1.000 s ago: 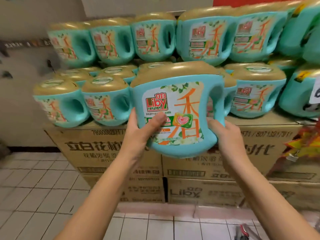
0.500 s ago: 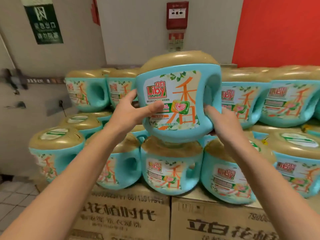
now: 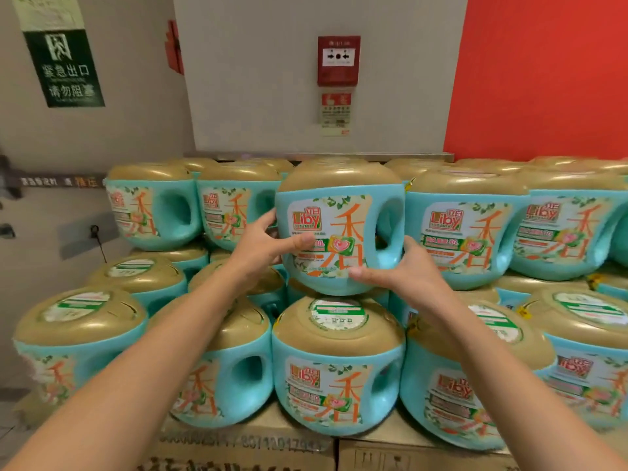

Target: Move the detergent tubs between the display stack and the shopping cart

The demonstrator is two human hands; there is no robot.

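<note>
Worn on the head, wide-angle, facing forward and slightly down. Close to the stack [image 3: 336,385], centred on one tub [image 3: 343,212]. Wall [image 3: 255,96] at 12 o'clock, left arm [image 3: 136,368] entering from 7 o'clock, right arm [image 3: 509,385] from 5 o'clock.

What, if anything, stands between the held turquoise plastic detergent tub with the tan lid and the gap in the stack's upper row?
Nothing visible does. The left hand and right hand hold the turquoise plastic tub level with the upper-row tubs, just above a lower tub.
</note>
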